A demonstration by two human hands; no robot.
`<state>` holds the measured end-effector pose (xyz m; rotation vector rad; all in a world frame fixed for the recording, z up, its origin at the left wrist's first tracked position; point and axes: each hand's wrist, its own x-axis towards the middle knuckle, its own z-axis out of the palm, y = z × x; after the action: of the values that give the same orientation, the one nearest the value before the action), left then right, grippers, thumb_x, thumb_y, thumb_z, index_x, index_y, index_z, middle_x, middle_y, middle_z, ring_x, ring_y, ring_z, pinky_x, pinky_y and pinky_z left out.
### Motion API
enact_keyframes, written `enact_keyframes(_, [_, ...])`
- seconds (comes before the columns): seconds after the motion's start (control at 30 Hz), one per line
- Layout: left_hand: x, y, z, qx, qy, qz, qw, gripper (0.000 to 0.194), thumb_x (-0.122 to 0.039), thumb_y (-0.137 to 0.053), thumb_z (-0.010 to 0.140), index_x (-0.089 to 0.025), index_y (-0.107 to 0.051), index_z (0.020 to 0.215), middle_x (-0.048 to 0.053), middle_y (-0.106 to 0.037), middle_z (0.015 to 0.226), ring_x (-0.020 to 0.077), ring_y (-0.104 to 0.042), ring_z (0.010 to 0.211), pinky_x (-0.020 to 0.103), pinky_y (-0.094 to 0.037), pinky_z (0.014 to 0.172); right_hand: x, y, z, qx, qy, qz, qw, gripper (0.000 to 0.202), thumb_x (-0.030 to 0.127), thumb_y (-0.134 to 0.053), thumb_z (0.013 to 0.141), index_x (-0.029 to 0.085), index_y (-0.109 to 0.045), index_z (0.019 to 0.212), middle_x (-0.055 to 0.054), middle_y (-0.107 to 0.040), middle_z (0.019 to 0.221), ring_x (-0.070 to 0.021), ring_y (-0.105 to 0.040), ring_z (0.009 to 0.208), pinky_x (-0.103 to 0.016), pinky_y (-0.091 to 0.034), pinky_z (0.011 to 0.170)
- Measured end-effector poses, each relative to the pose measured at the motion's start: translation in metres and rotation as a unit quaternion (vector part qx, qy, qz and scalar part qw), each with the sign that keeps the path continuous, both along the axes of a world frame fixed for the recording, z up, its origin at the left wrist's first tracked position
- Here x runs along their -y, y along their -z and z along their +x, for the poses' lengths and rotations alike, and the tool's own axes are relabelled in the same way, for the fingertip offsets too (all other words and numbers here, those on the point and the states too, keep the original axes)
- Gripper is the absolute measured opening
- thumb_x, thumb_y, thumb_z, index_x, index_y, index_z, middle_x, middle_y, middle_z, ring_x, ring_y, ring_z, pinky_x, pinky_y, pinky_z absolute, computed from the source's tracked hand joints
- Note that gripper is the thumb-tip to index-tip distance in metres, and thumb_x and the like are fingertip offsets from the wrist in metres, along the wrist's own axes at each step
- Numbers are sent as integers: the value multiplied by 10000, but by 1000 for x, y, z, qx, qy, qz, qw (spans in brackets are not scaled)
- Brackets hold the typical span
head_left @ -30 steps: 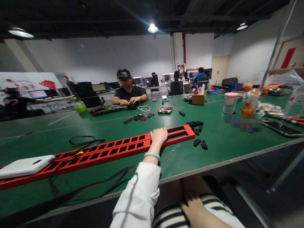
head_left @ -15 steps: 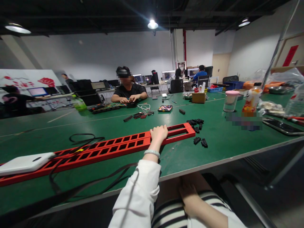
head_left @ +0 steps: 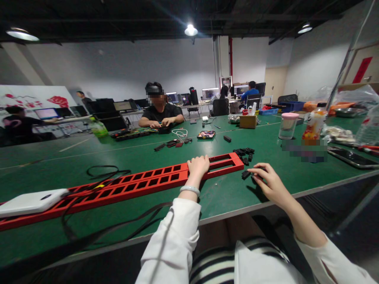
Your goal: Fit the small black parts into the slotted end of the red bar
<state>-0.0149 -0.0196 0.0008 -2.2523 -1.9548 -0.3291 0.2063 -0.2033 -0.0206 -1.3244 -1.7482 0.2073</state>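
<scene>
A long red frame [head_left: 166, 180] with rows of square openings lies slantwise along the green table. My left hand [head_left: 199, 166], a pale bangle on its wrist, is closed round the frame near its right end. Over the table just right of that end is my right hand [head_left: 268, 180], thumb and fingers apart. Its fingertips are at a small black plastic piece [head_left: 245, 174]; I cannot tell whether they touch it. Several similar black pieces [head_left: 244, 151] lie in a loose group beyond the frame's end. Another piece that lay there is hidden behind my right hand.
A white power bank [head_left: 34, 202] with a black cable [head_left: 108, 173] rests on the frame's left part. To the right stand a pink-lidded cup [head_left: 287, 127], a drink bottle [head_left: 315, 124] and a phone [head_left: 352, 157]. Across the table sits a person [head_left: 161, 112] handling dark parts.
My right hand has come up from my lap to the black pieces right of the frame. My left hand stays on the red frame.
</scene>
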Motion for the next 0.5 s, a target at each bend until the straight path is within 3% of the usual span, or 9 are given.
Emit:
enact_keyframes(0.1, [-1,0,0,0,1,3,1000,558,-430,-142,870,-181,-633,960,120,-620,1025,287,-530,957,441,-327,810,-30,16,4,115,-16,6,993,322,300,-357,856,237,-566,1093,-107,-410,1173,-220,-391,1107,-382,-343,921])
enact_keyframes(0.2, [-2,1,0,1,5,10,1000,549,-424,-149,869,-181,-635,944,118,-624,1015,286,-535,947,441,-331,806,-43,27,4,212,-15,-19,977,280,375,-447,819,284,-591,1041,-83,-436,1171,-249,-400,1091,-447,-332,910])
enact_keyframes(0.4, [-1,1,-1,0,7,9,1000,547,-422,-152,870,-175,-634,941,124,-625,1009,280,-540,942,434,-340,802,-64,31,36,248,21,-52,967,288,301,-401,845,230,-575,1064,-112,-444,1210,-238,-422,1103,-438,-344,912])
enact_keyframes(0.5, [-1,0,-1,-2,7,5,1000,554,-436,-148,871,-179,-632,954,122,-621,1021,281,-535,957,434,-338,810,-79,33,52,277,14,-61,959,320,230,-373,848,207,-552,1112,-122,-373,1302,-262,-293,1224,-448,-300,958])
